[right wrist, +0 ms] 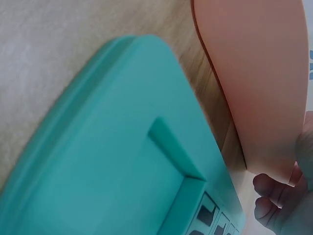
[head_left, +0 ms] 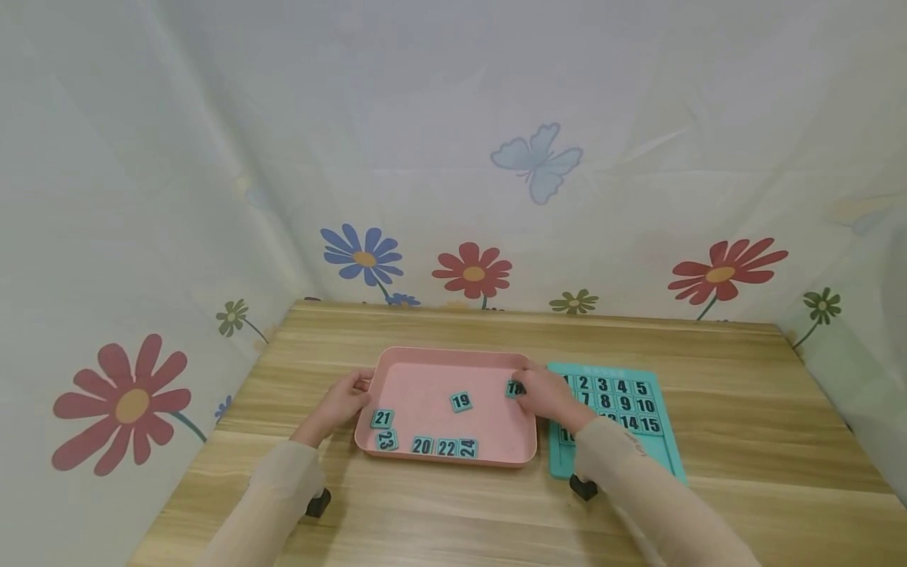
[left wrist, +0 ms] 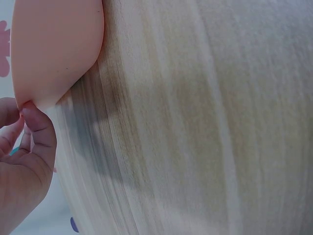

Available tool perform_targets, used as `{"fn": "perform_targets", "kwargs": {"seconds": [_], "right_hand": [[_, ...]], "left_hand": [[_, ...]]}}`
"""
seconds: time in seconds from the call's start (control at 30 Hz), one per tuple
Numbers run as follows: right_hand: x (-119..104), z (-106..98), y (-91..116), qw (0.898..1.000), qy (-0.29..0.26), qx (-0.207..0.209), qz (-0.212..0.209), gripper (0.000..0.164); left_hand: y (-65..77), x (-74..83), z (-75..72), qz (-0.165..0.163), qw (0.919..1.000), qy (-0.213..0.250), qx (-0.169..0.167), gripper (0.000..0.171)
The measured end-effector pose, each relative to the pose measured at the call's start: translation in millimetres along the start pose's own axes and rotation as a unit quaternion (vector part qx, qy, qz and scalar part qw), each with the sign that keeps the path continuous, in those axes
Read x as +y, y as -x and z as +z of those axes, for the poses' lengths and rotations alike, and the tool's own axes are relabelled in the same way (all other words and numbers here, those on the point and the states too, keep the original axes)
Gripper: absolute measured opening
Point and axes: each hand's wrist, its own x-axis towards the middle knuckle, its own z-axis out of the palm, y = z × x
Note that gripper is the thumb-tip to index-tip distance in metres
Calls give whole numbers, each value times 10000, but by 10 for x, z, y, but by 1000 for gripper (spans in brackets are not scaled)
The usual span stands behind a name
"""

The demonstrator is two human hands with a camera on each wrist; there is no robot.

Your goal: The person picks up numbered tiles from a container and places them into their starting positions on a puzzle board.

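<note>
A pink tray (head_left: 439,378) stands on the table. My left hand (head_left: 347,400) pinches its left rim, thumb against the outer wall (left wrist: 54,49). At the right end, my right hand (head_left: 553,394) reaches over the rim and pinches the number 18 tile (head_left: 515,388), partly covered by the fingers. Two other fingers curl outside the tray in the right wrist view. The 19 tile (head_left: 461,402) lies near the tray's middle. Tiles 21 (head_left: 383,418) and 23 (head_left: 386,440) lie at the left, with 20 (head_left: 422,446), 22 (head_left: 447,447) and 24 (head_left: 468,448) along the near wall.
Right of the tray lies a teal number board (head_left: 659,450), its upper rows filled with tiles and partly hidden under the right forearm. An empty recess (right wrist: 146,181) shows in the right wrist view. A flower-printed sheet (head_left: 425,181) hangs behind the wooden table (head_left: 439,512).
</note>
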Motion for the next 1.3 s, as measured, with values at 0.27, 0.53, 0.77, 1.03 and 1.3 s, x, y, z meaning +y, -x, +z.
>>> {"fn": "perform_targets", "kwargs": {"seconds": [0.27,0.53,0.77,1.03,1.3], "right_hand": [[-4,11,-9,9999,-137,-28,35,31],[9,25,-15,9999,-99,-28,-39,30],[12,2,23,9991,-346,117,-238,27],[23,-179,112,9976,-649,216,-121,36],[165,-425,297,9967,-647,429,-220,34]], "left_hand": [[-6,0,-1,-59,10000,7,-58,44],[-8,-3,-4,-20,10000,-50,-30,43],[-12,-9,0,-114,9999,-40,-22,43],[-19,-11,10,-126,9999,-17,-41,44],[-18,-9,-2,-154,9998,-54,-83,43]]}}
